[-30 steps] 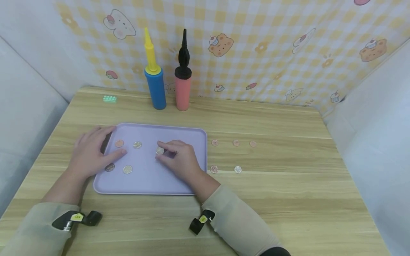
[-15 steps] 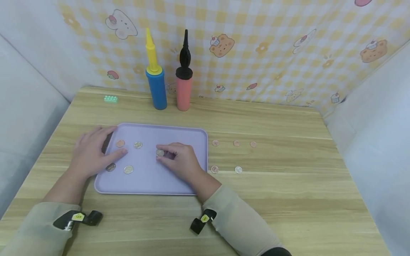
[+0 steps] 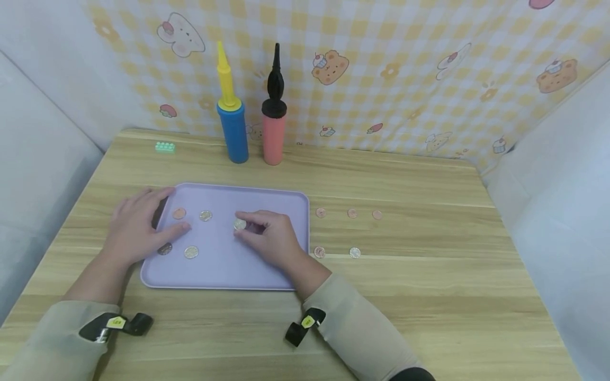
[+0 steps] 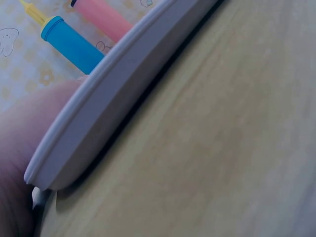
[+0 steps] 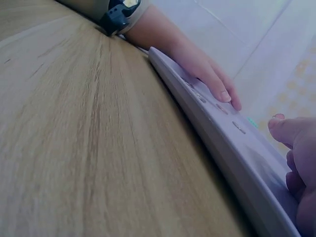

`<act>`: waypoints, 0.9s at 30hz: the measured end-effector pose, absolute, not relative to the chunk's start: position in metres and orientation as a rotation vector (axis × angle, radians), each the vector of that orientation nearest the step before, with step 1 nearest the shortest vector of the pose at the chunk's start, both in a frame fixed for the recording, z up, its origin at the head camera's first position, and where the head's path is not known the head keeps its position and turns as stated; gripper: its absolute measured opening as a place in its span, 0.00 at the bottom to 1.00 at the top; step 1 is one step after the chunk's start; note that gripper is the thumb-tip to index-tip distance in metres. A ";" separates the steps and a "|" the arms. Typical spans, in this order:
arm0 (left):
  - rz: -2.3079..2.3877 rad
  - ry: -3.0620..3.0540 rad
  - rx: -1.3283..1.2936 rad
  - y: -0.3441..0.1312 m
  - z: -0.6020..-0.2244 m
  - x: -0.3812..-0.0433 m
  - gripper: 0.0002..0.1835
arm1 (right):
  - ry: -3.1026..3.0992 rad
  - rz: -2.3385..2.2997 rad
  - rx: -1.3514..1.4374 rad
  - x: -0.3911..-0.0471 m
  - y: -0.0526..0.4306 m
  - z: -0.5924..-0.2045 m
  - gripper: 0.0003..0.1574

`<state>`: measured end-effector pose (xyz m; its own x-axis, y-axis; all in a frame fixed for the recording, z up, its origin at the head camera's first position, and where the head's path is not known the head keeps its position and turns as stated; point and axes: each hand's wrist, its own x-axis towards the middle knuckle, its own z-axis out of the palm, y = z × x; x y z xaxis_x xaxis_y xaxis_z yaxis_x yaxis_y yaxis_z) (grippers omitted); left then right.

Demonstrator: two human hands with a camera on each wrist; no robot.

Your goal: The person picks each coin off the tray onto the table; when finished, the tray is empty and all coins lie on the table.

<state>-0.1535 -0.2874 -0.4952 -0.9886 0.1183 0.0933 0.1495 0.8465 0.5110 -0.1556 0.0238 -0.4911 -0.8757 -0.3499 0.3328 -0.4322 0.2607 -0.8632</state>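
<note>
A silver coin point(image 3: 240, 224) is pinched between the thumb and index finger of my right hand point(image 3: 269, 238), over the middle of the lilac tray point(image 3: 229, 275). My left hand point(image 3: 135, 225) rests at the tray's left edge, fingers stretched out and thumb reaching over the tray floor. Near that thumb lie a copper coin point(image 3: 179, 213) and a darker coin point(image 3: 164, 248), the latter close by the hand. Two silver-coloured coins, an upper coin point(image 3: 205, 216) and a lower coin point(image 3: 191, 252), lie further right in the tray. The left wrist view mostly shows the tray's outer wall point(image 4: 108, 94).
Right of the tray, three copper coins point(image 3: 352, 213) form a row on the wooden table point(image 3: 429, 296). Below them lie a reddish coin point(image 3: 319, 252) and a silver coin point(image 3: 355, 253). A blue-and-yellow pump point(image 3: 233, 132), a pink-and-black pump point(image 3: 274, 137) and a green toy brick point(image 3: 164, 147) stand behind.
My right hand has shifted very slightly with the silver coin still pinched and its tilt a little different. The left hand and the other coins stay put.
</note>
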 end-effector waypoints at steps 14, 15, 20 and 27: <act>-0.838 -2.944 -0.216 -0.290 -0.498 -0.154 0.50 | -2.319 1.494 1.096 -0.146 0.037 -0.487 0.21; -0.842 -2.945 -0.213 -0.290 -0.499 -0.154 0.51 | -2.289 1.459 1.124 -0.145 0.040 -0.486 0.21; -0.826 -2.949 -0.219 -0.290 -0.499 -0.155 0.52 | -2.193 1.397 1.190 -0.142 0.062 -0.488 0.22; -0.814 -2.943 -0.231 -0.291 -0.498 -0.156 0.52 | -2.202 1.397 1.165 -0.143 0.104 -0.491 0.23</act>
